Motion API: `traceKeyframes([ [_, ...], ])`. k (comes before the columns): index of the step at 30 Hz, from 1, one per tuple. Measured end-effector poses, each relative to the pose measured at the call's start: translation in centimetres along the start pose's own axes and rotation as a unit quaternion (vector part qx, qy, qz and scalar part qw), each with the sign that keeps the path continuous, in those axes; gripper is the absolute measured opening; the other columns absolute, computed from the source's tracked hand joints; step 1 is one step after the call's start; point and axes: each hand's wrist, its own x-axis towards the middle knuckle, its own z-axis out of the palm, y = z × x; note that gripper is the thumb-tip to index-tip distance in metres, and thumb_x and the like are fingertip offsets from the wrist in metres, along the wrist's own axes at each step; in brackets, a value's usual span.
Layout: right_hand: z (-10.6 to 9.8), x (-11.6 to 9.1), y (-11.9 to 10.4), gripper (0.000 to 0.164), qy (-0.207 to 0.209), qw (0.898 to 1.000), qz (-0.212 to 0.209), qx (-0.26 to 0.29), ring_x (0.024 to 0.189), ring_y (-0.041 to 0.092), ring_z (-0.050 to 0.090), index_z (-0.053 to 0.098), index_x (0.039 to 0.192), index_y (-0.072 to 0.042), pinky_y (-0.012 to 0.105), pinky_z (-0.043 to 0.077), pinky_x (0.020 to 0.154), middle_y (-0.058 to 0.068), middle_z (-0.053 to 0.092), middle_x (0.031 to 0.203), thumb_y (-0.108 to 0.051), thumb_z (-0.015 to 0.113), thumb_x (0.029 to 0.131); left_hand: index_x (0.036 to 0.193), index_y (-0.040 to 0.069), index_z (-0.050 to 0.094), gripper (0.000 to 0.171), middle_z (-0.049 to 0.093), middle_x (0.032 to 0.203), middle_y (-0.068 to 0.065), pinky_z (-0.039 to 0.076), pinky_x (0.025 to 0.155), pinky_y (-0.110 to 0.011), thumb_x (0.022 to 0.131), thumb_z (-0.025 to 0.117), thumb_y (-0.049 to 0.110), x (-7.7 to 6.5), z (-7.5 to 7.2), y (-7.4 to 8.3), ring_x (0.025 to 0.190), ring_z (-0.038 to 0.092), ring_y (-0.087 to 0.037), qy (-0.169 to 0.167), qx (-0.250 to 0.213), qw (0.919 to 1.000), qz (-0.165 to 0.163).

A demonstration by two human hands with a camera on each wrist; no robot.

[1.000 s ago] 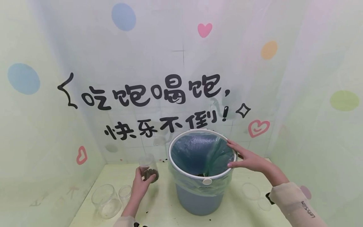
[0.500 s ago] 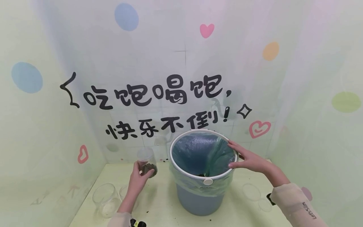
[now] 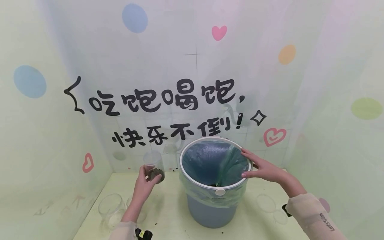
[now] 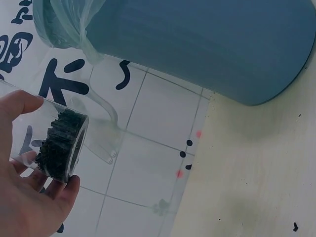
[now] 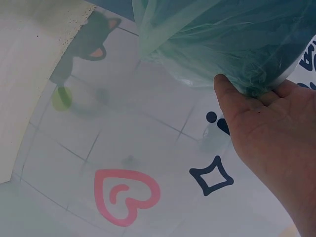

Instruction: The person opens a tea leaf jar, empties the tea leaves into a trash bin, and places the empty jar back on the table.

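Note:
My left hand grips a clear cylindrical jar and holds it upright, raised above the table, left of the bin. Dark, crumbly dried bits lie in the bottom of the jar. A blue-grey trash bin stands upright in the middle, lined with a thin green plastic bag folded over its white rim. On the bin's right side my right hand holds the rim, its thumb and forefinger on the edge. The other right fingers are mostly hidden behind the rim in the head view.
At the left of the pale table stands a wide clear jar. A smaller clear container beside it is partly hidden by my left forearm. Two clear round lids lie right of the bin, the larger lid farther back. Dark specks are scattered about.
My left hand has lifted the jar upward and slightly left, away from the bin. The right hand keeps its place on the rim.

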Motion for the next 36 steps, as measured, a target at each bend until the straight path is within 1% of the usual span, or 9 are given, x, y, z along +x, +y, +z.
traceKeyframes([
  [4, 0.0, -0.1, -0.1, 0.096, -0.003, 1.0, -0.003, -0.006, 0.147, 0.053, 0.018, 0.021, 0.157, 0.0, 0.068, 0.03, 0.113, 0.025, 0.009, 0.165, -0.033, 0.076, 0.086, 0.14, 0.0, 0.035, 0.062, 0.047, 0.145, -0.025, 0.037, 0.115, -0.056, 0.092, 0.07, 0.017, 0.1, -0.3, 0.6, 0.135, 0.045, -0.039, -0.001, -0.006, 1.0, 0.006],
  [11, -0.1, -0.1, -0.4, 0.095, -0.007, 1.0, -0.005, -0.011, 0.147, 0.053, 0.018, 0.021, 0.157, 0.001, 0.067, 0.031, 0.113, 0.026, 0.009, 0.165, -0.032, 0.076, 0.086, 0.141, 0.003, 0.035, 0.062, 0.046, 0.146, -0.022, 0.036, 0.117, -0.055, 0.092, 0.07, 0.018, 0.3, -0.5, 1.6, 0.136, 0.044, -0.038, -0.004, -0.005, 1.0, 0.006],
  [19, -0.1, -0.1, -0.4, 0.095, -0.006, 1.0, -0.005, -0.01, 0.147, 0.053, 0.018, 0.021, 0.156, 0.002, 0.067, 0.03, 0.114, 0.027, 0.009, 0.165, -0.032, 0.076, 0.086, 0.14, 0.003, 0.036, 0.06, 0.048, 0.144, -0.021, 0.037, 0.116, -0.055, 0.092, 0.07, 0.017, 0.5, -0.9, 2.9, 0.134, 0.045, -0.037, -0.005, -0.003, 0.9997, 0.025],
  [24, -0.1, -0.1, -0.4, 0.096, -0.006, 1.0, -0.003, -0.009, 0.147, 0.053, 0.018, 0.021, 0.157, 0.001, 0.067, 0.03, 0.114, 0.026, 0.009, 0.165, -0.032, 0.077, 0.086, 0.14, 0.002, 0.036, 0.06, 0.048, 0.144, -0.02, 0.037, 0.116, -0.053, 0.092, 0.07, 0.017, 0.9, -0.9, 3.9, 0.134, 0.045, -0.035, -0.01, -0.008, 0.9995, 0.029],
  [31, -0.1, -0.1, -0.4, 0.095, -0.005, 1.0, -0.006, -0.015, 0.147, 0.053, 0.019, 0.022, 0.156, 0.001, 0.067, 0.031, 0.113, 0.026, 0.01, 0.165, -0.031, 0.077, 0.086, 0.14, 0.002, 0.037, 0.06, 0.049, 0.142, -0.021, 0.039, 0.115, -0.053, 0.092, 0.07, 0.017, 1.6, -1.0, 5.2, 0.131, 0.046, -0.033, -0.019, -0.007, 0.9986, 0.049],
  [36, -0.1, -0.1, -0.3, 0.096, -0.002, 1.0, -0.003, -0.014, 0.147, 0.053, 0.019, 0.022, 0.156, 0.001, 0.067, 0.03, 0.113, 0.026, 0.01, 0.165, -0.033, 0.076, 0.086, 0.141, 0.003, 0.037, 0.06, 0.049, 0.142, -0.021, 0.039, 0.115, -0.053, 0.093, 0.07, 0.017, 2.0, -1.1, 6.1, 0.13, 0.047, -0.033, -0.027, -0.004, 0.9979, 0.058],
])
